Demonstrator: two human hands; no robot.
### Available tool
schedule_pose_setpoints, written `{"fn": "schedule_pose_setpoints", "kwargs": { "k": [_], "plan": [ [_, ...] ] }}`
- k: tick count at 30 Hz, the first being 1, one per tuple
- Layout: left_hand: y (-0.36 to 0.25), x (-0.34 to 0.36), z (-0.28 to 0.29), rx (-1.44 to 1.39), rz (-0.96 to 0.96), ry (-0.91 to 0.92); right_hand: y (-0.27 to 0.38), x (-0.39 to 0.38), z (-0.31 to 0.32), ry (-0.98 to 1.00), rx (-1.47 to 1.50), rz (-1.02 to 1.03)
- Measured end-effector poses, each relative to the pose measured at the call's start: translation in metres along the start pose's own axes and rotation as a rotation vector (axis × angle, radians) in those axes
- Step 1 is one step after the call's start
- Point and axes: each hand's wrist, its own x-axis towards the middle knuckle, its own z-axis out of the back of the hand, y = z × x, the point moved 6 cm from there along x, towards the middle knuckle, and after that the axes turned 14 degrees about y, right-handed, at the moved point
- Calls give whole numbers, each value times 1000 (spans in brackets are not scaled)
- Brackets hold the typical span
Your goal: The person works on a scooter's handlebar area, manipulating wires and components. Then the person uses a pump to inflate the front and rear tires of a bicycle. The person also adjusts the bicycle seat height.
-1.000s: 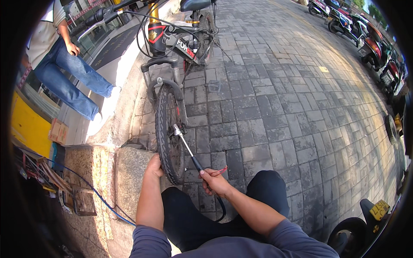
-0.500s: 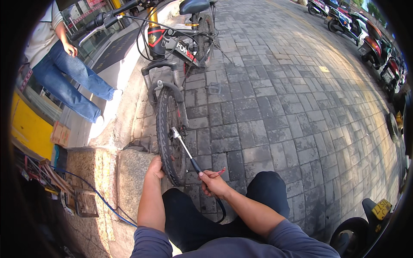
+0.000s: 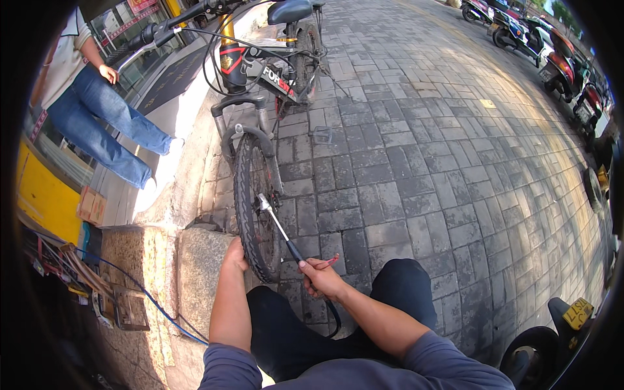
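The front wheel of a bicycle (image 3: 276,81) stands upright before me, its black knobby tyre (image 3: 246,195) nearest. My left hand (image 3: 236,253) is against the left side of the tyre low down; its fingers are mostly hidden. My right hand (image 3: 322,278) is closed round the black grip of an air inflator wand (image 3: 279,224). The wand's metal head lies in among the spokes near the rim, where I cannot tell whether it sits on the valve. A small red piece (image 3: 333,260) sticks out by my right fingers. A black hose bends down from the grip.
A stone step (image 3: 201,260) borders the wheel on the left, with a blue hose (image 3: 146,289) across it. A person in jeans (image 3: 107,120) stands by the shopfront. Tools and a cardboard box (image 3: 91,205) lie left. Parked scooters (image 3: 562,68) line the right.
The bicycle's upper part sits slightly further left in view. Both hands and the wand keep nearly the same places.
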Motion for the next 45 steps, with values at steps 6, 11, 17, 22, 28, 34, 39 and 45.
{"fn": "schedule_pose_setpoints", "kwargs": {
  "k": [6, 11, 17, 22, 28, 34, 39, 45],
  "plan": [
    [3, 7, 8, 12, -30, 23, -3, 4, 2, 6, 5, 17],
    [7, 13, 21, 72, 9, 18, -4, 5, 3, 3, -13, -4],
    [12, 21, 28, 26, -41, 11, 0, 5, 2, -1, -25, 8],
    [12, 21, 31, 44, -11, 51, 0, 6, 2, 9, -18, 30],
    [13, 26, 29, -26, -39, 38, -2, 8, 2, 15, 13, 26],
    [8, 22, 30, 68, -53, 67, 0, 8, 2, -5, -10, 25],
    [11, 24, 28, 101, -21, 77, -4, 12, 3, -32, 6, 27],
    [10, 24, 31, 74, -25, 101, -1, 13, 4, -44, -58, 44]
  ]
}}
